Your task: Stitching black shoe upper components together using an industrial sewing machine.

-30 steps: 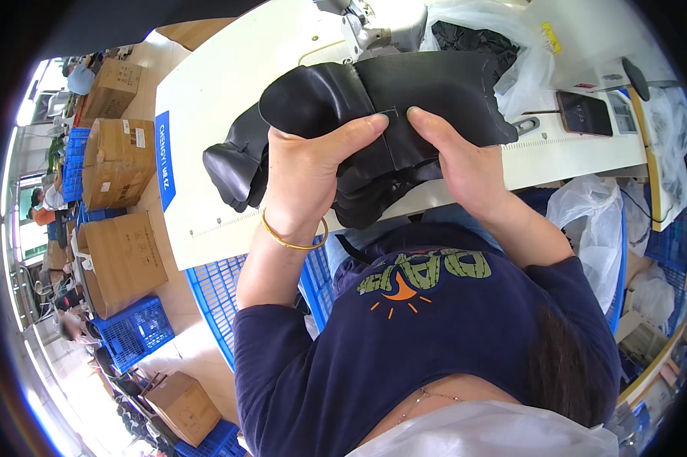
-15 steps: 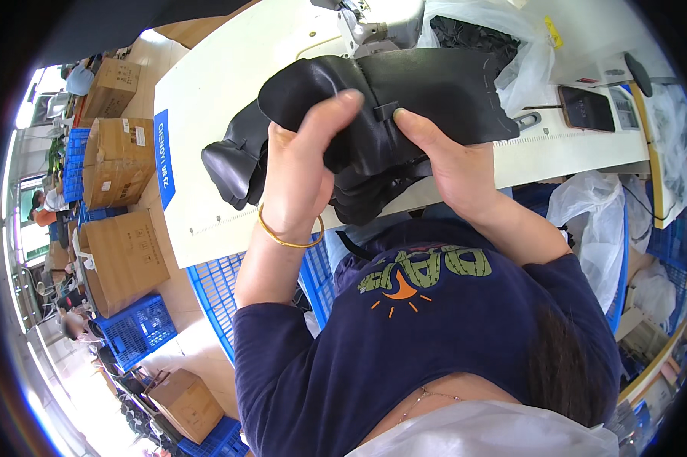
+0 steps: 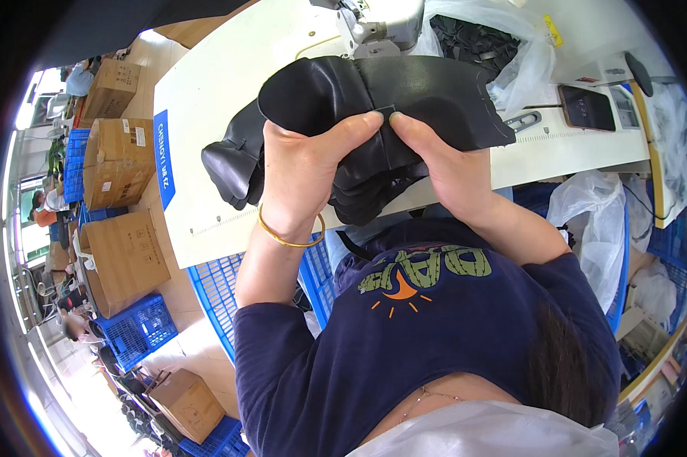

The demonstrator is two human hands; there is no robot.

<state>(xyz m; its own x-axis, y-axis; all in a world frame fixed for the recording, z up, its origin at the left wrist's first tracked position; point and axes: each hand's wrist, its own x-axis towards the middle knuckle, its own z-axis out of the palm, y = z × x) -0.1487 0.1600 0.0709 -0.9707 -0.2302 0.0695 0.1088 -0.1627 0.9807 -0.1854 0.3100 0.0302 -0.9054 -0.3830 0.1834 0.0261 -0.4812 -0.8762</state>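
black leather piece [image 3: 404, 99] sits over the near edge of the white table [image 3: 206, 114], pinched shut between left hand [image 3: 305, 164] and right hand [image 3: 435, 160]; thumbs meeting at the fold; best keep edges aligned, grip even, before the sewing machine [image 3: 381, 23] beyond.

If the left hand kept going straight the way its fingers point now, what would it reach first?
The left hand already grips the black leather piece. Straight beyond, it would probably meet the white sewing machine head on the cream worktable, though depth is unclear.
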